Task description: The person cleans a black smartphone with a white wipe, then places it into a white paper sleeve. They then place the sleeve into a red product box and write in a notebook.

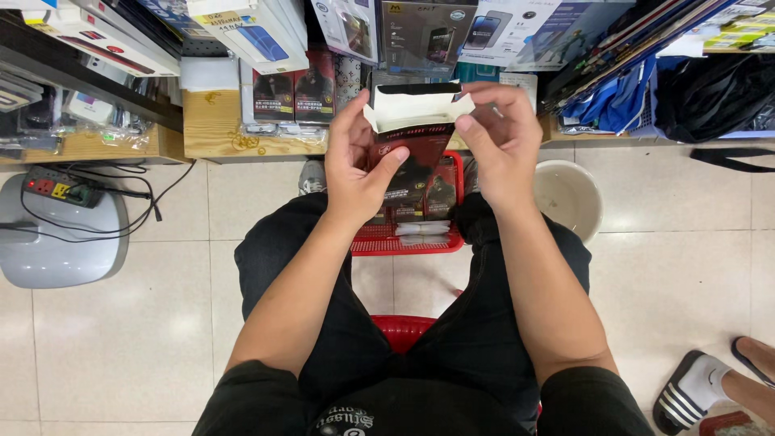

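My left hand (358,165) grips a flat dark red and black box (416,149) by its side, thumb across the front. The box stands upright with its top end open and white flaps (416,109) spread out. My right hand (502,137) pinches the right flap between thumb and fingers. Both hands are raised above a red plastic basket (373,239) on the floor between my knees. Several similar dark boxes and clear sleeves lie in that basket.
A wooden shelf (211,129) ahead carries stacked phone accessory boxes. A grey stool (60,250) with a power strip (50,187) stands at left. A white bucket (569,198) sits at right. Another person's sandalled foot (698,387) shows at lower right.
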